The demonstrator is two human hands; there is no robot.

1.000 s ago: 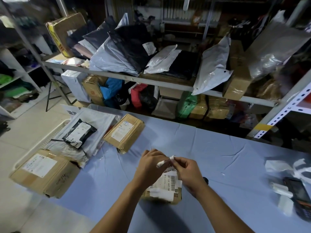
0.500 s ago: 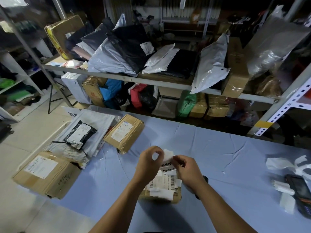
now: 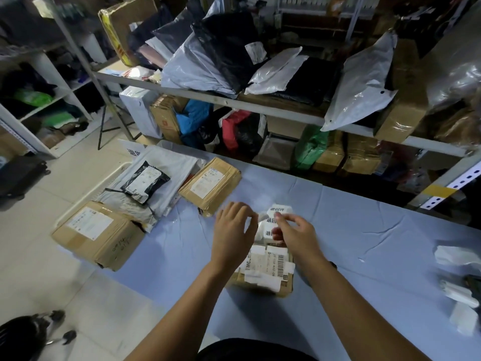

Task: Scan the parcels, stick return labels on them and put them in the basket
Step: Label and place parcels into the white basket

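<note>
Return labels, a short white paper strip printed with black characters [image 3: 279, 210], are hanging pinched between the thumb and fingers [image 3: 286, 219] of the right hand [image 3: 299, 237], which I am watching hover above the parcel. The left hand [image 3: 234, 230] is floating just beside the strip, its fingers loosely spread and gripping nothing. Motion blur is stopping me from telling whether its tips are touching the paper.

Beneath both hands, a small brown cardboard parcel plastered with white barcode stickers [image 3: 265, 272] is lying on the wrinkled light-blue tablecloth [image 3: 364, 243], near its front edge. Further out to the left, a flat brown cardboard box with a white address label [image 3: 210, 186] is resting on the cloth. Beside it, a small black plastic mailer [image 3: 144, 182] is lying on grey plastic mailers [image 3: 179, 165]. A large brown carton [image 3: 96, 233] is sitting at the cloth's left edge. At the far right, a dark handheld scanner [image 3: 472, 282] is lying among crumpled white paper scraps [image 3: 455, 256].
</note>
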